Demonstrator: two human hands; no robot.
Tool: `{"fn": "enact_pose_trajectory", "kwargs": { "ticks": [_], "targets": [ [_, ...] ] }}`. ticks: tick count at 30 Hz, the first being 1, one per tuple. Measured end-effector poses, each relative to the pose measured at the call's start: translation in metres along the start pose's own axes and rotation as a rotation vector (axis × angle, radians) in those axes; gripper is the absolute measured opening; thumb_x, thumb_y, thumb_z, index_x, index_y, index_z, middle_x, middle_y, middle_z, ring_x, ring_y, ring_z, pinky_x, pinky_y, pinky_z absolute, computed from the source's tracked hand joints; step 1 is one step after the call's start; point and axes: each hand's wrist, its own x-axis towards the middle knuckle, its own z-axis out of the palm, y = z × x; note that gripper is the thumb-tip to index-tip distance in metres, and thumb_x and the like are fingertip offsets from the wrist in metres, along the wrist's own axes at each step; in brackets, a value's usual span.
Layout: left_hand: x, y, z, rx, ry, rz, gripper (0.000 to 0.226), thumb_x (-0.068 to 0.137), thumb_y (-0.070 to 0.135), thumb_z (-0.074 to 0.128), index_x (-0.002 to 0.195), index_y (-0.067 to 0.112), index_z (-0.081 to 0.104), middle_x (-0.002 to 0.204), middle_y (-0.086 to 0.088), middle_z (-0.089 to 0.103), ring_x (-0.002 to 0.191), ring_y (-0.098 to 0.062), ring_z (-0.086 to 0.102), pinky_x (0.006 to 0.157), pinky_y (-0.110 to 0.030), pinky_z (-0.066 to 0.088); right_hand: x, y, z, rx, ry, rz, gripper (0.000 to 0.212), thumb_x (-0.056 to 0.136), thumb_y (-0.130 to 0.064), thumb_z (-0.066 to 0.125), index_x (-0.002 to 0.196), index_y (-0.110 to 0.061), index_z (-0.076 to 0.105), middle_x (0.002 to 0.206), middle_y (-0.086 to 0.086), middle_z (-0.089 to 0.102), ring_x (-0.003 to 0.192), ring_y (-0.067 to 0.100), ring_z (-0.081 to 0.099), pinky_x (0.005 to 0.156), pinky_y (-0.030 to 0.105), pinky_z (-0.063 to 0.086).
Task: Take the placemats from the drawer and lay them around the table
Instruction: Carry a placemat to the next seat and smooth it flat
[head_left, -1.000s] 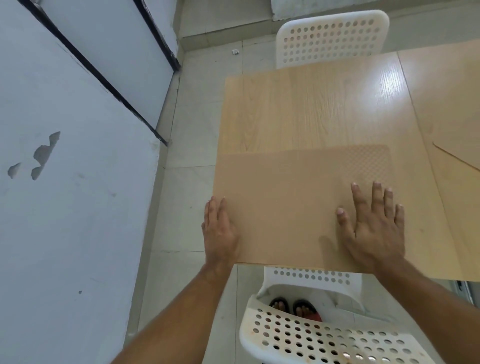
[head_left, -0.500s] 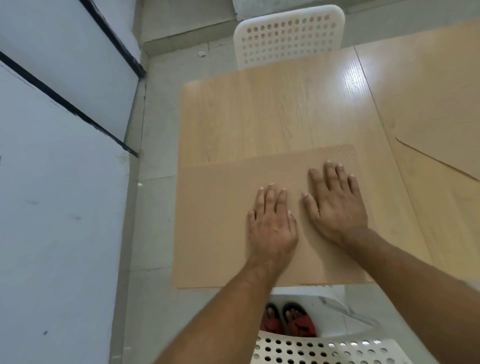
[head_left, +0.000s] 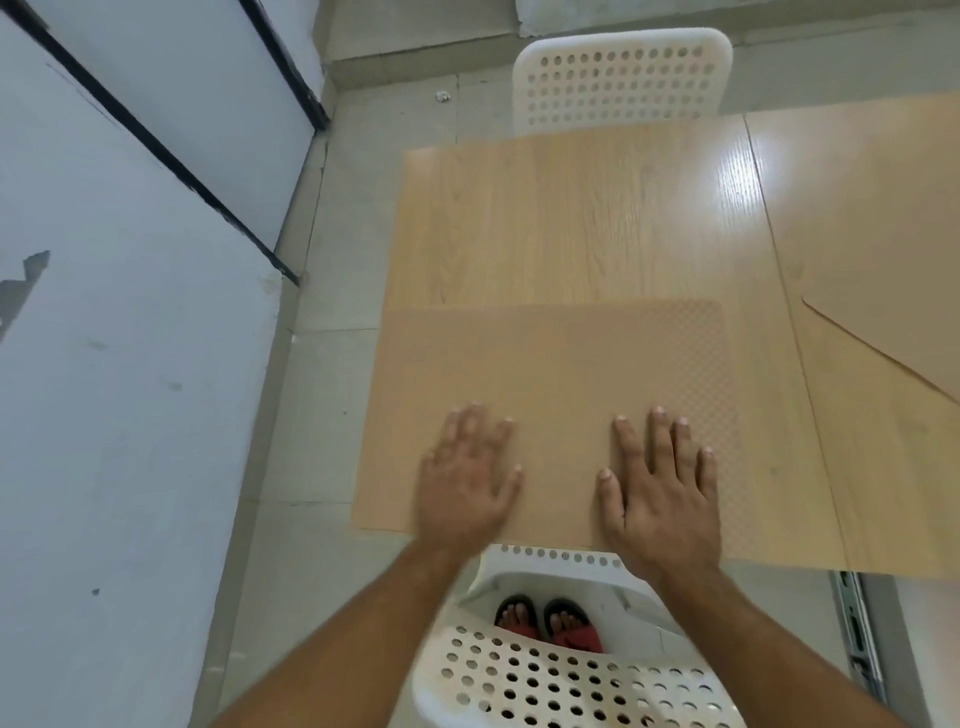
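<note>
- Wood-grain counter (head_left: 571, 218), pale and glossy, fills the view from the centre to 3 o'clock; grey floor tiles (head_left: 322, 415) and a white wall (head_left: 119, 415) lie toward 9 o'clock.
- Placemat (head_left: 561, 364): a flat tan rectangle with rounded corners. It lies on the near part of the counter, with its long axis running 9 to 3 o'clock along the near edge. Its left short edge is about flush with the counter's left side.
- Surface: matte, with a fine checked embossing that shows at the 3 o'clock end.
- Left hand (head_left: 467, 483) and right hand (head_left: 662, 493): palms down on the placemat's near half, fingers straight and spread, gripping nothing.
- Second placemat (head_left: 893, 291): same tan, set askew at 2 o'clock.
- Perforated white plastic chairs stand at 12 o'clock (head_left: 621, 78) and 6 o'clock (head_left: 561, 680).
</note>
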Motion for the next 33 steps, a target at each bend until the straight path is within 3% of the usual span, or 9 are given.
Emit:
{"fn": "enact_pose_trajectory", "kwargs": {
  "ticks": [3, 7, 10, 14, 17, 20, 26, 30, 33],
  "targets": [
    [0.004, -0.058, -0.015, 0.017, 0.044, -0.179, 0.065, 0.094, 0.069, 0.016, 0.153, 0.048, -0.001, 0.166, 0.006, -0.007, 0.152, -0.017, -0.01, 0.119, -0.051, 0.019, 0.0, 0.0, 0.001, -0.01, -0.018, 0.01, 0.068, 0.098, -0.056, 0.015, 0.16, -0.032, 0.005, 0.168, 0.008, -0.004, 0.154, 0.026, -0.007, 0.123, 0.052, 0.001],
    [-0.002, -0.065, -0.01, -0.003, 0.091, -0.163, 0.063, 0.097, 0.063, 0.023, 0.154, 0.046, 0.005, 0.167, 0.004, 0.0, 0.152, -0.017, -0.008, 0.12, -0.049, 0.018, 0.005, -0.019, -0.008, 0.006, -0.029, 0.004, 0.07, 0.096, -0.06, 0.01, 0.16, -0.033, 0.004, 0.168, 0.009, -0.005, 0.154, 0.027, -0.009, 0.123, 0.052, 0.0],
    [-0.001, -0.068, -0.007, -0.003, 0.13, -0.154, 0.062, 0.097, 0.058, 0.028, 0.155, 0.045, 0.009, 0.166, 0.002, 0.005, 0.153, -0.019, -0.003, 0.118, -0.048, 0.019, 0.03, -0.068, -0.017, 0.047, -0.026, -0.132, 0.07, 0.096, -0.063, 0.013, 0.159, -0.037, -0.004, 0.167, 0.007, -0.012, 0.153, 0.026, -0.013, 0.122, 0.048, -0.007],
    [-0.001, -0.069, -0.005, -0.009, 0.149, -0.148, 0.061, 0.097, 0.058, 0.029, 0.154, 0.045, 0.013, 0.166, 0.004, 0.007, 0.153, -0.018, 0.0, 0.117, -0.045, 0.019, 0.088, -0.131, -0.01, 0.042, -0.033, -0.246, 0.069, 0.097, -0.061, 0.019, 0.159, -0.034, 0.006, 0.168, 0.012, 0.0, 0.154, 0.031, -0.003, 0.122, 0.052, 0.0],
    [0.0, -0.068, -0.008, -0.03, 0.175, -0.159, 0.058, 0.094, 0.049, 0.036, 0.151, 0.041, 0.028, 0.164, 0.001, 0.019, 0.152, -0.02, 0.01, 0.117, -0.045, 0.02, 0.107, -0.142, -0.001, -0.023, -0.032, -0.239, 0.07, 0.096, -0.062, 0.02, 0.158, -0.031, 0.015, 0.167, 0.014, 0.007, 0.153, 0.035, 0.002, 0.121, 0.056, 0.002],
    [0.025, -0.06, -0.017, -0.138, 0.283, -0.168, 0.051, 0.086, 0.034, 0.04, 0.134, 0.026, 0.053, 0.15, -0.009, 0.042, 0.141, -0.027, 0.032, 0.116, -0.046, 0.028, 0.104, -0.14, 0.006, -0.04, 0.022, -0.234, 0.071, 0.096, -0.064, 0.018, 0.158, -0.03, 0.017, 0.167, 0.014, 0.009, 0.153, 0.035, 0.005, 0.122, 0.054, 0.002],
    [0.104, -0.06, -0.025, -0.081, 0.177, -0.218, 0.062, 0.093, 0.047, 0.038, 0.151, 0.026, 0.03, 0.163, -0.008, 0.02, 0.15, -0.028, 0.011, 0.116, -0.049, 0.02, 0.106, -0.141, 0.01, -0.046, 0.068, -0.215, 0.069, 0.097, -0.062, 0.019, 0.158, -0.03, 0.02, 0.167, 0.013, 0.012, 0.153, 0.033, 0.007, 0.122, 0.053, 0.005],
    [0.051, -0.043, -0.004, -0.058, 0.235, -0.195, 0.06, 0.096, 0.049, 0.034, 0.152, 0.028, 0.03, 0.163, -0.008, 0.02, 0.152, -0.028, 0.01, 0.113, -0.05, 0.027, 0.107, -0.14, 0.008, -0.037, 0.058, -0.221, 0.067, 0.097, -0.058, 0.021, 0.158, -0.03, 0.02, 0.167, 0.013, 0.012, 0.153, 0.034, 0.007, 0.122, 0.054, 0.005],
    [-0.008, -0.031, 0.008, -0.047, 0.184, -0.155, 0.06, 0.097, 0.046, 0.033, 0.154, 0.03, 0.026, 0.165, -0.004, 0.015, 0.153, -0.024, 0.006, 0.113, -0.048, 0.027, 0.107, -0.139, 0.007, -0.043, 0.045, -0.221, 0.066, 0.097, -0.056, 0.022, 0.158, -0.03, 0.02, 0.167, 0.012, 0.012, 0.153, 0.034, 0.007, 0.122, 0.055, 0.005]
  ]
}}
